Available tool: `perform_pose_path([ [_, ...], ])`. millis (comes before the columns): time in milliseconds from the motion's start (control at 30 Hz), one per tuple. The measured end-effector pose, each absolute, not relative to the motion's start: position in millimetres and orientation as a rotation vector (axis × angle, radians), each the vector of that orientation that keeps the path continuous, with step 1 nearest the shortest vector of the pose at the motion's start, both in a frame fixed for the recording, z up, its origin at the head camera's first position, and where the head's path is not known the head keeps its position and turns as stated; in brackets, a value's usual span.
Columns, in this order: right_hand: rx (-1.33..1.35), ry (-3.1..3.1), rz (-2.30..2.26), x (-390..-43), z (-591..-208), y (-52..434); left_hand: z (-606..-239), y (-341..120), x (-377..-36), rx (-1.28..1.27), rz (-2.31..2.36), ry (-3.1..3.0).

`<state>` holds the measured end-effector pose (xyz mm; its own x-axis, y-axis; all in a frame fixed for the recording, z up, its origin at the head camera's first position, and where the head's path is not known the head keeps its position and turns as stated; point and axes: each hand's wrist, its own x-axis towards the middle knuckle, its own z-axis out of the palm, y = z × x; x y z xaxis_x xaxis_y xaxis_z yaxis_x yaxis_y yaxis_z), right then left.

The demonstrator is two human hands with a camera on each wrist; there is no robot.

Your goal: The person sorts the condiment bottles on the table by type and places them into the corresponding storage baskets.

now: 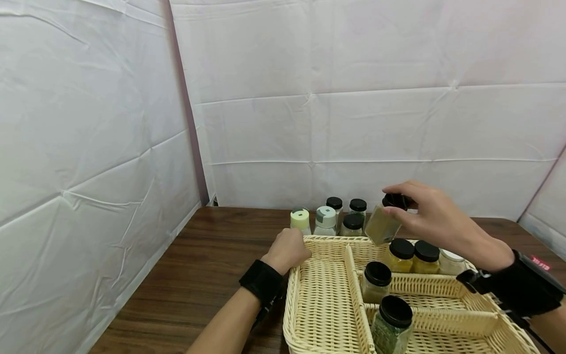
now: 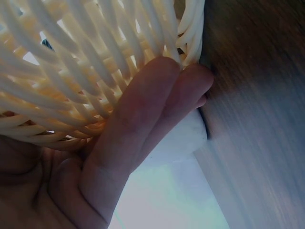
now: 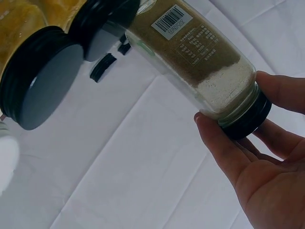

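My right hand (image 1: 431, 216) pinches the black lid of a glass spice jar (image 1: 381, 227), holding it tilted above the back of a cream wicker basket (image 1: 290, 314). Brownish powder with a paler layer near the lid fills this jar, as the right wrist view shows. At the basket's back left corner, my left hand (image 1: 289, 250) grips the rim, its fingers (image 2: 131, 114) against the woven outer wall. Below the held jar, two black-lidded jars of yellow contents (image 1: 401, 260) and a white-lidded jar (image 1: 452, 263) stand in the back compartment.
A black-lidded jar (image 1: 376, 287) and a green herb jar (image 1: 391, 329) stand in the basket's other compartments, right of the long divider. Behind the basket are a yellow-lidded bottle (image 1: 300, 220), a pale-green-lidded one (image 1: 325, 219) and several black-lidded jars (image 1: 352, 225). White cloth surrounds the wooden table (image 1: 190, 280).
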<state>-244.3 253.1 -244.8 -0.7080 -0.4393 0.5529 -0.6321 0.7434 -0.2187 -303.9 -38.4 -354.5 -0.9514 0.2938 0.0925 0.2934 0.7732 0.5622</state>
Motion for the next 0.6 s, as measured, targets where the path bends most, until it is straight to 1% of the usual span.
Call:
perform_pose_path([
  [233,0.811,-2.440,0.532,-235,-240,255,-354,-39,-304,0.494,0.933,2.966],
  [600,0.810,-2.398,0.480,-218,-243,260,-354,-38,-304,0.488,0.901,2.993],
])
